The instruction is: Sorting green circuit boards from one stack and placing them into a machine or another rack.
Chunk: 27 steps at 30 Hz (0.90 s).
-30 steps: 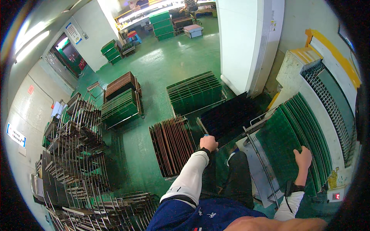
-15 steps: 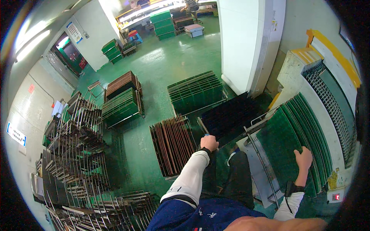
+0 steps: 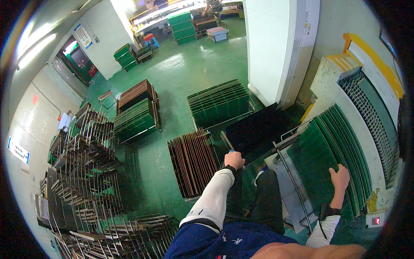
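Note:
My left hand (image 3: pixel 234 160) is closed in a fist beside the near end of a rack of dark panels (image 3: pixel 258 129). A bit of blue shows at its knuckles; what the fingers hold is hidden. On the right, a row of thin green panels (image 3: pixel 315 151) leans in a metal-framed rack against a pale machine. My right hand (image 3: pixel 340 178) is at the edge of the front green panel, thumb over its face and the other fingers partly hidden behind the edge.
Left of my forearm stands a rack of brown-edged panels (image 3: pixel 192 162); beyond it is a rack of green panels (image 3: pixel 221 103). Many empty metal racks (image 3: pixel 92 159) are piled along the left. A white column (image 3: pixel 269 47) rises behind the dark panels. The machine (image 3: pixel 334 75) borders the right side.

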### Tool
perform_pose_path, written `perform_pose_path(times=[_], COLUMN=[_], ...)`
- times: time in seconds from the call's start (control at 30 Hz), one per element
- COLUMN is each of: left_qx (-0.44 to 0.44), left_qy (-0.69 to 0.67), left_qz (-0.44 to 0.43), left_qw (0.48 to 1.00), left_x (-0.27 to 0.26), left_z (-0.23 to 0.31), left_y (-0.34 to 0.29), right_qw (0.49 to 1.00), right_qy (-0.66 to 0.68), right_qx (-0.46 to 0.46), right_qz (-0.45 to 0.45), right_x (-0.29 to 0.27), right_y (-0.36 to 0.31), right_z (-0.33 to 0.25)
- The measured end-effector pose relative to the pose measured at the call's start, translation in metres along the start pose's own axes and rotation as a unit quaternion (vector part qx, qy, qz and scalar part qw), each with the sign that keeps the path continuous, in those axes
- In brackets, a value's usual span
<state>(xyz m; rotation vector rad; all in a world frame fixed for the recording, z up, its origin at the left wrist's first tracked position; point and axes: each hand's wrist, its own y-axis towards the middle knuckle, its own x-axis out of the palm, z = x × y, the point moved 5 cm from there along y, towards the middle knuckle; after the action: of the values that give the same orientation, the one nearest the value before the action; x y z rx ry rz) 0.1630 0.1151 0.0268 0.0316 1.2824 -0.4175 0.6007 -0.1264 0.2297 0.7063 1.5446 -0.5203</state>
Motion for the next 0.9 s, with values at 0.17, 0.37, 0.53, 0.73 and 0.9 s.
perform_pose_path(times=[0.17,0.37,0.53,0.73,0.9], left_qx=[0.000,0.001,0.003,0.003,-0.019], left_qy=[0.004,0.007,0.009,0.002,0.006], left_qz=[0.003,0.000,0.001,0.009,-0.014], left_qw=[1.000,1.000,1.000,1.000,1.000], left_x=[0.000,-0.002,-0.002,-0.004,-0.002], left_z=[-0.002,0.001,-0.001,0.001,0.000], left_y=[0.000,-0.001,-0.001,-0.003,-0.003], right_qw=[1.000,1.000,1.000,1.000,0.999], right_qy=[-0.001,-0.005,-0.007,-0.003,0.005], right_qx=[-0.003,-0.007,-0.010,-0.014,-0.023], right_qz=[-0.008,0.006,0.013,0.022,0.026], right_x=[-0.005,-0.005,0.000,0.002,-0.001], right_y=[-0.001,-0.002,0.000,0.003,0.003], right_z=[-0.006,-0.005,-0.001,0.004,0.002])
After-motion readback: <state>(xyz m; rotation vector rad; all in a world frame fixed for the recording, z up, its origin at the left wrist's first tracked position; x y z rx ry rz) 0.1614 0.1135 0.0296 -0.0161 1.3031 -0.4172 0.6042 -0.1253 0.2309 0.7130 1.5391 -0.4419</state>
